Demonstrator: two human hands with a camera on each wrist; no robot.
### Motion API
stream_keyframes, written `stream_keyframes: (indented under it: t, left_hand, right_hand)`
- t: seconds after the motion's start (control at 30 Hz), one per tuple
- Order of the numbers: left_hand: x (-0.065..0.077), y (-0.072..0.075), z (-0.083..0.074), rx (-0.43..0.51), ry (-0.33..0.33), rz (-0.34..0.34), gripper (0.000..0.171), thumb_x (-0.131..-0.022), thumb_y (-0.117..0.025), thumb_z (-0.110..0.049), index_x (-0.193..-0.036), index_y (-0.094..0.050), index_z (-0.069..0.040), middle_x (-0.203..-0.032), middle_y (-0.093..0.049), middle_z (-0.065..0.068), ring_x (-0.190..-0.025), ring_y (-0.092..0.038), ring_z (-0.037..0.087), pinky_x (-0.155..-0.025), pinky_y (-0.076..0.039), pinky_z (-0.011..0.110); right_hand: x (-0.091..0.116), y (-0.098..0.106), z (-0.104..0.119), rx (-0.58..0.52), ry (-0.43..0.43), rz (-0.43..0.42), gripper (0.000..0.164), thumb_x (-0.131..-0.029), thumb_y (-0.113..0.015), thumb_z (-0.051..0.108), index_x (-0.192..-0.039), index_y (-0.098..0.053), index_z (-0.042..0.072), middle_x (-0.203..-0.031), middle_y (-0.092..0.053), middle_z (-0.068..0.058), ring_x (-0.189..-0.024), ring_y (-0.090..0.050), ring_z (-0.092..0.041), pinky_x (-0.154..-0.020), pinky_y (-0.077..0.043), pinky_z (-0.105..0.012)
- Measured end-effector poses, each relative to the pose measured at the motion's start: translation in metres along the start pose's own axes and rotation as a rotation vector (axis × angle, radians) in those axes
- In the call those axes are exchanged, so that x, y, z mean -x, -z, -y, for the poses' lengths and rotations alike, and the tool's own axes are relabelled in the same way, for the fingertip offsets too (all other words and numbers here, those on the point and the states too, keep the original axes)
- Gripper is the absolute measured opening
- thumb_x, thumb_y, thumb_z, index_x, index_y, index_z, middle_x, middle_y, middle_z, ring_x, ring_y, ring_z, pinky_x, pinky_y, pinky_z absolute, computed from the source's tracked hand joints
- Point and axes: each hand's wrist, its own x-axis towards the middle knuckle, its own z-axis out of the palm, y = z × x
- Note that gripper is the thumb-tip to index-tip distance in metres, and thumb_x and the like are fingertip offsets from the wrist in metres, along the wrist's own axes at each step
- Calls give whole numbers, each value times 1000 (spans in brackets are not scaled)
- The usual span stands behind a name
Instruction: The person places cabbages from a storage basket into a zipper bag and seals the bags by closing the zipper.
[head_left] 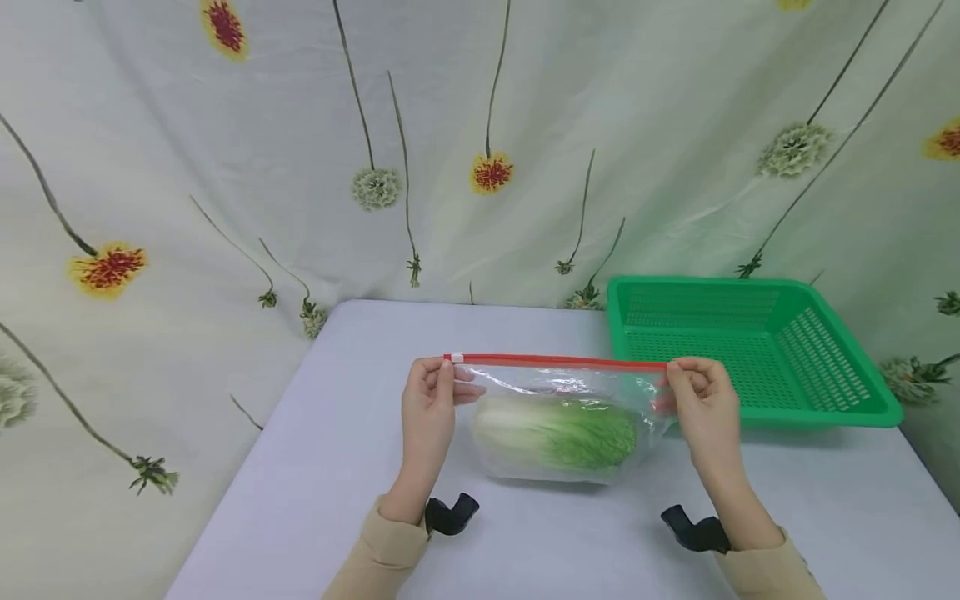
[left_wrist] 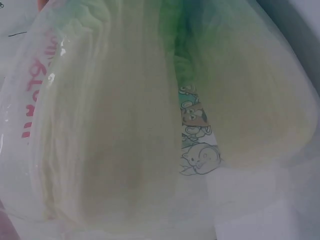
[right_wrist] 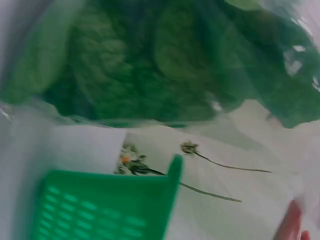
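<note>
A clear zip bag [head_left: 577,379] with a red slider strip along its top holds a napa cabbage [head_left: 555,432]. My left hand [head_left: 431,408] pinches the strip's left end beside the white slider [head_left: 456,357]. The right-hand end of the strip is pinched between thumb and fingers of my right hand [head_left: 707,408]. The bag hangs upright between both hands, strip stretched straight. Its white stalk end points left and fills the left wrist view, where cartoon print [left_wrist: 197,145] and pink lettering [left_wrist: 36,90] show on the bag. Leafy green [right_wrist: 135,65] shows in the right wrist view.
A green perforated basket [head_left: 750,350] stands at the back right of the white table [head_left: 315,442], just behind my right hand. Behind the table hangs a flower-printed cloth [head_left: 465,108]. Black wrist mounts [head_left: 452,514] sit on both wrists.
</note>
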Motion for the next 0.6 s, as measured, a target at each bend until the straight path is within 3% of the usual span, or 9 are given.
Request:
stream_keyframes:
  t: [0.1,0.23,0.3,0.37,0.47,0.6]
  left_hand:
    - [2,-3,-3,17,-6,-1,16,-103,-49,-9,-109,-51,6,-90,-68,22,-66,-71,5,-68,-61,25]
    - [4,-5,-6,16,-13,-5,15,-103,-49,-8,-109,-51,6,-90,-67,22,-65,-70,5,-67,-61,25]
    - [4,-6,-7,15,-24,-6,15,-103,-48,-9,-108,-51,5,-90,-67,22,-65,-70,5,-67,-61,25]
    - [4,-7,-8,11,-34,-5,15,-104,-48,-9,-109,-51,5,-90,-67,22,-65,-70,6,-67,-61,25]
    - [6,-8,-9,20,-44,2,16,-104,-47,-10,-109,-51,4,-90,-67,22,-65,-70,7,-67,-61,26]
    - [8,-10,-9,39,-58,15,16,-104,-46,-11,-108,-51,4,-90,-69,20,-66,-70,7,-67,-61,27]
  right_hand:
    - [1,0,8,21,128,-63,21,-101,-55,18,-118,-54,7,-97,-59,19,-85,-59,4,-70,-48,-12]
    - [6,-11,29,96,495,-150,23,-95,-60,4,-117,-59,-3,-111,-61,-1,-105,-55,-5,-87,-42,-14]
    - [9,-25,43,147,699,-122,20,-91,-62,-3,-111,-64,-4,-111,-63,-11,-107,-57,-16,-92,-45,-22]
    - [14,-43,57,199,852,-42,19,-87,-66,-4,-106,-67,-3,-109,-65,-17,-107,-59,-25,-94,-48,-30]
    - [23,-73,73,279,928,159,18,-88,-70,4,-106,-68,1,-108,-68,-12,-107,-60,-29,-92,-53,-41]
    - [32,-105,84,371,857,374,20,-90,-71,12,-110,-70,6,-109,-69,-7,-104,-64,-23,-87,-56,-36]
